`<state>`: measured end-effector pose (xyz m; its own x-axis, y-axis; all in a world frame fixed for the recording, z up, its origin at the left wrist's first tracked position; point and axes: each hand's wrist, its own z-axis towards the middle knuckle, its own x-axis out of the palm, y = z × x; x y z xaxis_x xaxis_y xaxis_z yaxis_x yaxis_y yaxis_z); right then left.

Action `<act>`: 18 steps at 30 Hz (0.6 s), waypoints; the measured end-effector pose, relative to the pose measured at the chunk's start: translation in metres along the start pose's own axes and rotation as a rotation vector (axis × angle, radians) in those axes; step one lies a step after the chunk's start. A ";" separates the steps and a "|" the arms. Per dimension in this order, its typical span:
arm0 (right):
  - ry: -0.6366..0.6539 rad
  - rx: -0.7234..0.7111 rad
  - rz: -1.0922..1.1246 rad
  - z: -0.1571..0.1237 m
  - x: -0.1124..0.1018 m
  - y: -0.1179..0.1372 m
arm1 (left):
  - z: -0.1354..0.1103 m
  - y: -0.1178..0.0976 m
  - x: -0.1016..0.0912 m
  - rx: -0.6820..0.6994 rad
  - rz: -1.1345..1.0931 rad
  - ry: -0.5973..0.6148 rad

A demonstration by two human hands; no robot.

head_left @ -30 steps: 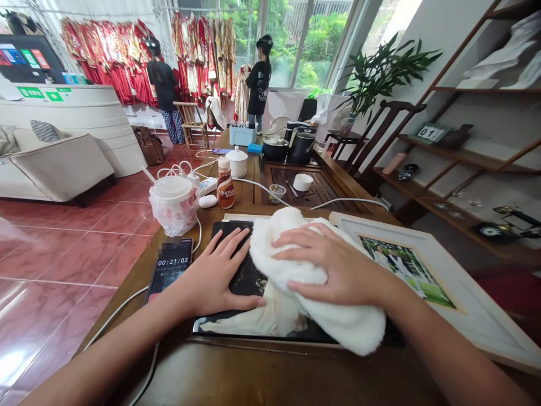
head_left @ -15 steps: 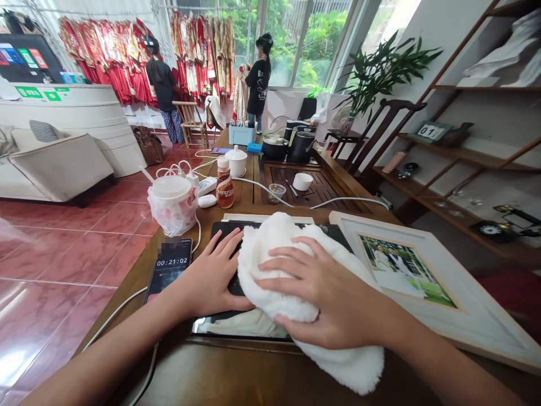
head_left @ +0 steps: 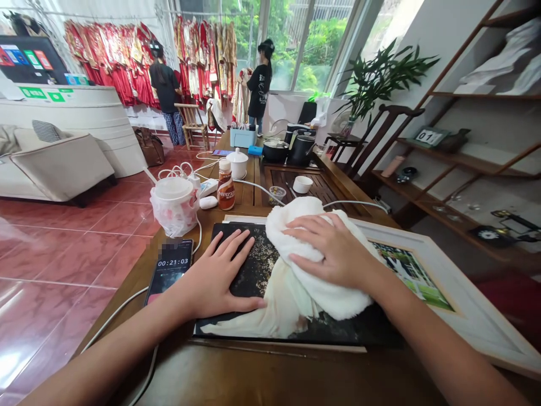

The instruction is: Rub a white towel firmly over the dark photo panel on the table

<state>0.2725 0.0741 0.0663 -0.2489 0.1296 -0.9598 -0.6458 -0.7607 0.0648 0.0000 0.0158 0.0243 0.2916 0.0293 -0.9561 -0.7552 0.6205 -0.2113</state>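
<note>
- Locate the black rectangular panel with pale gown print (head_left: 265, 268) at the near end of the brown wooden tabletop (head_left: 211, 372), left of the white-framed photograph (head_left: 471, 293).
- Brace the panel's left side with the left hand (head_left: 217, 282): palm flat, grip apart, holding nothing.
- With the right hand's (head_left: 338, 254) grip clamped on the bunched fluffy white cloth (head_left: 338, 301), preferably wipe in overlapping, even strokes.
- Pass lightly over the golden speckles (head_left: 262, 251); cannot tell whether residue or print.
- Avoid nudging the photograph.
</note>
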 end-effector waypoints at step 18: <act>0.091 -0.041 0.073 -0.002 -0.008 -0.003 | 0.002 -0.001 -0.002 -0.021 0.018 0.052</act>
<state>0.2779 0.0737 0.0730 -0.2263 0.0158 -0.9739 -0.5976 -0.7918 0.1260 0.0011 0.0163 0.0266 0.2475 -0.0011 -0.9689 -0.7720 0.6040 -0.1979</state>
